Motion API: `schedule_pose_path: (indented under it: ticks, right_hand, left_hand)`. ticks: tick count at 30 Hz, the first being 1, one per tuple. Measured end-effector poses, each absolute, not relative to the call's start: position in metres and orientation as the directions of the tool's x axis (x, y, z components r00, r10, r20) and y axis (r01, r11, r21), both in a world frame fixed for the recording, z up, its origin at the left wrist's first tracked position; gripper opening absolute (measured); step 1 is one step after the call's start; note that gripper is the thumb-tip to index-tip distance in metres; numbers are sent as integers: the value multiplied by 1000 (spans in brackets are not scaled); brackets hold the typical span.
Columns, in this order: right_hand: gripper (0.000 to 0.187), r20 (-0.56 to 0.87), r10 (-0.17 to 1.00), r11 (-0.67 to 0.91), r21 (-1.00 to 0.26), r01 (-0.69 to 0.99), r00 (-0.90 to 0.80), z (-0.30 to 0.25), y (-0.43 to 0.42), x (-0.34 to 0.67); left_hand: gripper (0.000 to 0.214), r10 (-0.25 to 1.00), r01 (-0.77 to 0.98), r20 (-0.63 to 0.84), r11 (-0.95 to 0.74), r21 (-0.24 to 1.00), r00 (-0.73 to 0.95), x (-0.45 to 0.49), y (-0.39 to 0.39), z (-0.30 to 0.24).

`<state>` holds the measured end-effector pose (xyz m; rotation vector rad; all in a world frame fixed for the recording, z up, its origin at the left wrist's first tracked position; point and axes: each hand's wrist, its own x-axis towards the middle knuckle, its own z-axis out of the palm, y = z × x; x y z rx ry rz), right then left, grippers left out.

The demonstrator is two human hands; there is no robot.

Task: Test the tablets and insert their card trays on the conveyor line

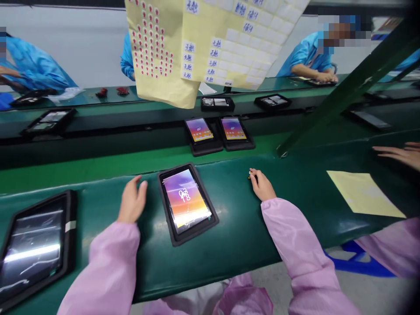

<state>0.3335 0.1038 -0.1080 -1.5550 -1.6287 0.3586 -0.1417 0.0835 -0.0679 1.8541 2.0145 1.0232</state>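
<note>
A tablet [185,199] with a lit orange and purple screen lies in a black tray [170,223] on the green bench in front of me. My left hand [132,202] rests on the bench just left of the tray, fingers relaxed and apart, holding nothing. My right hand [261,184] lies on the bench to the right of the tablet, fingers curled round a small orange-tipped thing [250,175] that I cannot make out. Both arms wear pink sleeves.
Another tablet in a tray [33,245] lies at the near left. Two lit tablets [215,130] sit on the belt beyond. A yellow sheet [362,193] lies at right, by a co-worker's hand [398,153]. Yellow charts [203,43] hang overhead. People in blue work opposite.
</note>
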Motion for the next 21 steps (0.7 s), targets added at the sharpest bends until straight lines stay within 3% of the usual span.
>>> schedule_pose_path:
  ticks: [3, 7, 10, 15, 21]
  right_hand:
    - [37, 391, 905, 182, -712, 678, 168, -110, 75, 347]
    - [33, 451, 838, 196, -773, 603, 306, -103, 45, 334]
    - [27, 411, 871, 259, -849, 461, 268, -100, 50, 284]
    - [27, 227, 972, 212, -957, 198, 53, -109, 78, 188]
    - [33, 112, 993, 109, -990, 84, 24, -117, 78, 161]
  left_hand:
    - [43, 957, 757, 255, -63, 651, -140, -102, 120, -76]
    - [68, 948, 695, 264, -69, 716, -179, -67, 145, -83]
    - [70, 925, 690, 308, -74, 720, -222, -54, 130, -87]
    - [50, 876, 798, 426, -84, 596, -226, -48, 91, -88]
    - [38, 900, 902, 412, -54, 428, -141, -42, 83, -80]
